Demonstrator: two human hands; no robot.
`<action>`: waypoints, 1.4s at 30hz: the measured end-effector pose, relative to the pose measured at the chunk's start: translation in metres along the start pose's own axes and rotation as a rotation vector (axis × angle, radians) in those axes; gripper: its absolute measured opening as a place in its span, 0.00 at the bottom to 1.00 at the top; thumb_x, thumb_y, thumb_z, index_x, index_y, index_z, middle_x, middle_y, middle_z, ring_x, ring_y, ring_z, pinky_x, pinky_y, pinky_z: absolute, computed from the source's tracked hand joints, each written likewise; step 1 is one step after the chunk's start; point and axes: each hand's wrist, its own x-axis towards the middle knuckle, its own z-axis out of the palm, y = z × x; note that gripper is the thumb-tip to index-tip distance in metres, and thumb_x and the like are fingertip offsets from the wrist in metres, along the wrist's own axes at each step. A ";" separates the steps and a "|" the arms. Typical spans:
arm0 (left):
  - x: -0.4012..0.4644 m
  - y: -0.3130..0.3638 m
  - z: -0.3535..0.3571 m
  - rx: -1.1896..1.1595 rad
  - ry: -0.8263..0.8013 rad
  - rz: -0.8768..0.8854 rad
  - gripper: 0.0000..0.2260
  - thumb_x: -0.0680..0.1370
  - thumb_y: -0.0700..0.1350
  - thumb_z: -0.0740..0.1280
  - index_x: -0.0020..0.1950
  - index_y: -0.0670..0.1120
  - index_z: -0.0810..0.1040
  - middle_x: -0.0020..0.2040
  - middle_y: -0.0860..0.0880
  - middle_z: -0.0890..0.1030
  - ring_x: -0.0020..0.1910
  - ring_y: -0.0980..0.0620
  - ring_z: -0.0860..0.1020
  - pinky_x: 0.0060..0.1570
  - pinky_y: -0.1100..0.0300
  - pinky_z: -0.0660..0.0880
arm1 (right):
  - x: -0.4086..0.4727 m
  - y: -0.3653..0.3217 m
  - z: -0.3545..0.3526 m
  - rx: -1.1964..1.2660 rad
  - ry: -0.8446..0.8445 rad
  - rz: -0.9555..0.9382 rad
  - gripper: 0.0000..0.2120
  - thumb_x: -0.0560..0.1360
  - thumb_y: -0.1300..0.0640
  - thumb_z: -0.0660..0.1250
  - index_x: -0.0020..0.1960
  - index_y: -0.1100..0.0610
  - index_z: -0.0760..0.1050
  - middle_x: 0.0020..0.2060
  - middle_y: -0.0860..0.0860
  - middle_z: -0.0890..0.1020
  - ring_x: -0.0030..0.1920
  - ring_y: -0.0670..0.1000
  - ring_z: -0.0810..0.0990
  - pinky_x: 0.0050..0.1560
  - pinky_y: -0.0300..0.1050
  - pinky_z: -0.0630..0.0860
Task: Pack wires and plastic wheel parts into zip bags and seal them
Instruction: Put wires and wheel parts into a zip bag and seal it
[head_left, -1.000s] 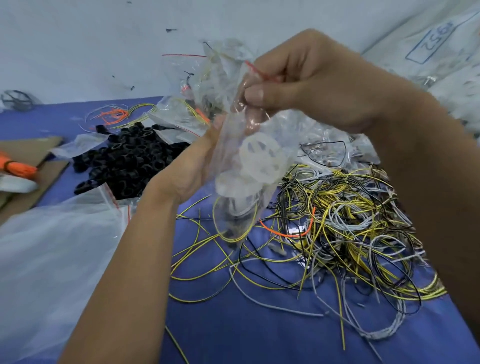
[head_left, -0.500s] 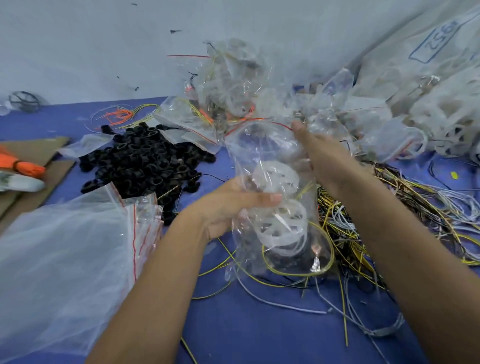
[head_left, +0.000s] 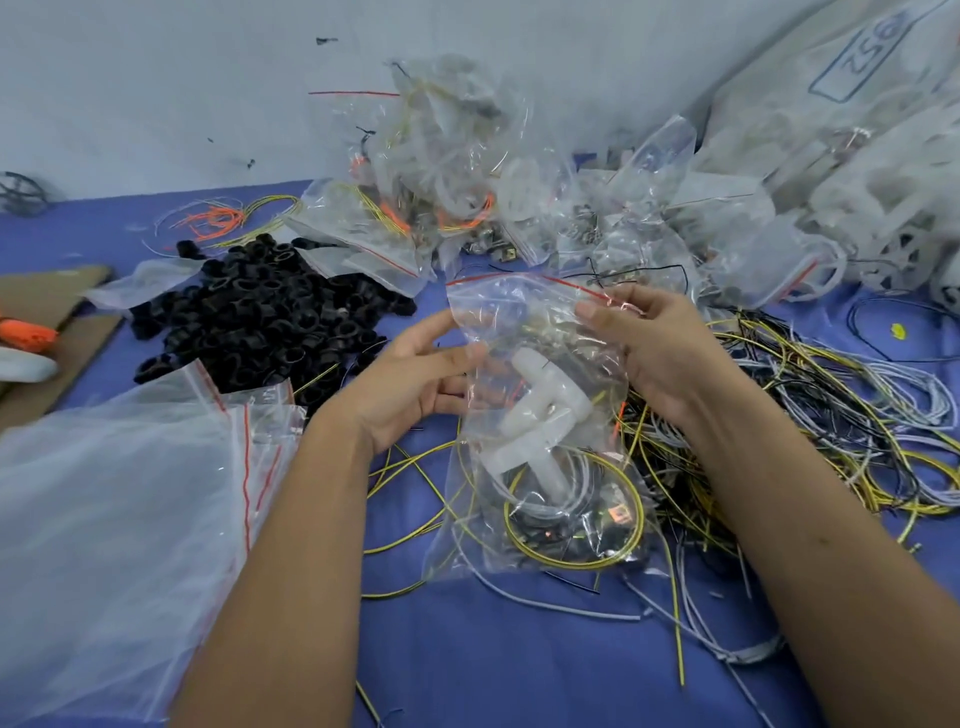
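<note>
Over a blue table (head_left: 467, 649) strewn with loose wires (head_left: 779, 415), we hold a clear zip bag (head_left: 524, 322) of white plastic wheel parts (head_left: 535, 410) and coiled wire; our right hand (head_left: 660, 353) pinches its red-striped top edge, our left hand (head_left: 415, 384) steadies its side with relaxed fingers.
</note>
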 end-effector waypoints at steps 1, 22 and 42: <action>-0.001 0.000 -0.001 0.004 -0.041 -0.008 0.15 0.77 0.45 0.73 0.63 0.55 0.82 0.55 0.41 0.86 0.48 0.42 0.87 0.42 0.54 0.84 | -0.001 0.000 0.001 0.021 0.002 -0.003 0.16 0.66 0.62 0.79 0.51 0.60 0.79 0.44 0.56 0.87 0.41 0.53 0.87 0.41 0.47 0.85; 0.006 -0.002 0.002 -0.043 0.257 0.199 0.04 0.72 0.46 0.76 0.41 0.51 0.82 0.35 0.53 0.82 0.31 0.57 0.79 0.28 0.65 0.74 | 0.004 0.007 0.000 0.146 0.026 -0.032 0.08 0.68 0.59 0.76 0.45 0.60 0.81 0.40 0.57 0.84 0.40 0.51 0.84 0.42 0.45 0.83; 0.034 0.053 0.050 0.979 0.172 0.389 0.08 0.73 0.49 0.79 0.44 0.48 0.83 0.39 0.55 0.82 0.38 0.63 0.76 0.40 0.72 0.70 | 0.001 0.013 0.012 -0.160 0.115 -0.482 0.08 0.70 0.62 0.79 0.46 0.63 0.82 0.36 0.56 0.87 0.36 0.54 0.86 0.40 0.44 0.83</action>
